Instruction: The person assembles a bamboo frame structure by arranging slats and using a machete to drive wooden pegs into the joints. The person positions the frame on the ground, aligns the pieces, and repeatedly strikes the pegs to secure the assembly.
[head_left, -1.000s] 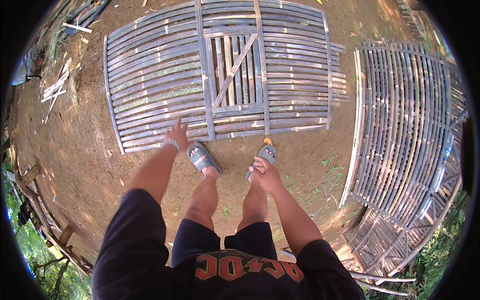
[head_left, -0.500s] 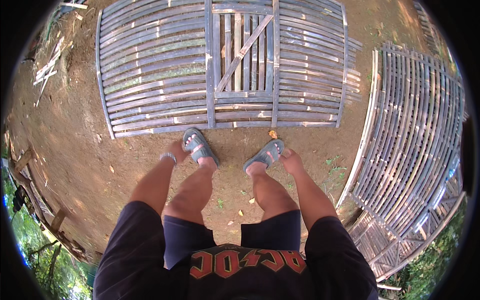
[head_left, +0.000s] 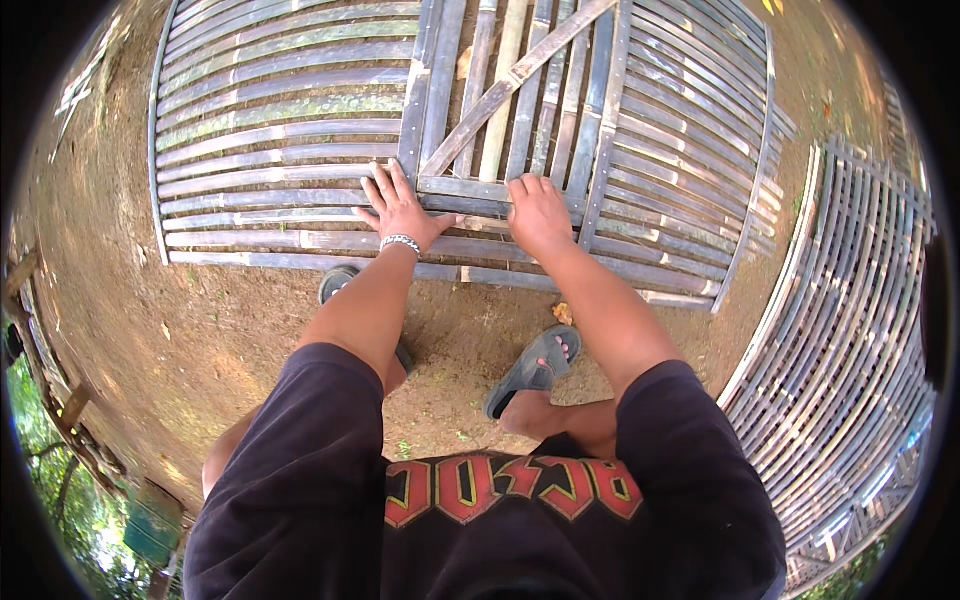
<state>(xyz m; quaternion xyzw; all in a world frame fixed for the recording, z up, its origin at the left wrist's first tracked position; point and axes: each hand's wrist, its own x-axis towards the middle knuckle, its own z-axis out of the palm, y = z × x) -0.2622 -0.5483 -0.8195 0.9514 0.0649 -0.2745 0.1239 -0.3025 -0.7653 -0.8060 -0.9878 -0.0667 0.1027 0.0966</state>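
A wide bamboo panel [head_left: 280,240] lies on the ground in front of me, with a small gate [head_left: 465,187] of upright slats and one diagonal brace framed in its middle. My left hand [head_left: 405,215], a chain bracelet on its wrist, rests with fingers spread on the slats by the gate's lower left corner. Its thumb points right along a slat below the gate. My right hand [head_left: 540,215] is closed, its fingers curled over the gate's bottom rail toward the right side. The fingertips are hidden behind the knuckles.
Another slatted bamboo panel [head_left: 830,320] stands at the right. My sandalled feet are on bare soil [head_left: 250,320] just short of the panel's near edge. A dry leaf [head_left: 563,313] lies by my right sandal [head_left: 535,370]. Wooden poles [head_left: 45,350] run along the left edge.
I have bent down toward the panel. Both hands moved forward from beside my feet onto it, the left spreading on slats and the right closing over the gate's bottom rail.
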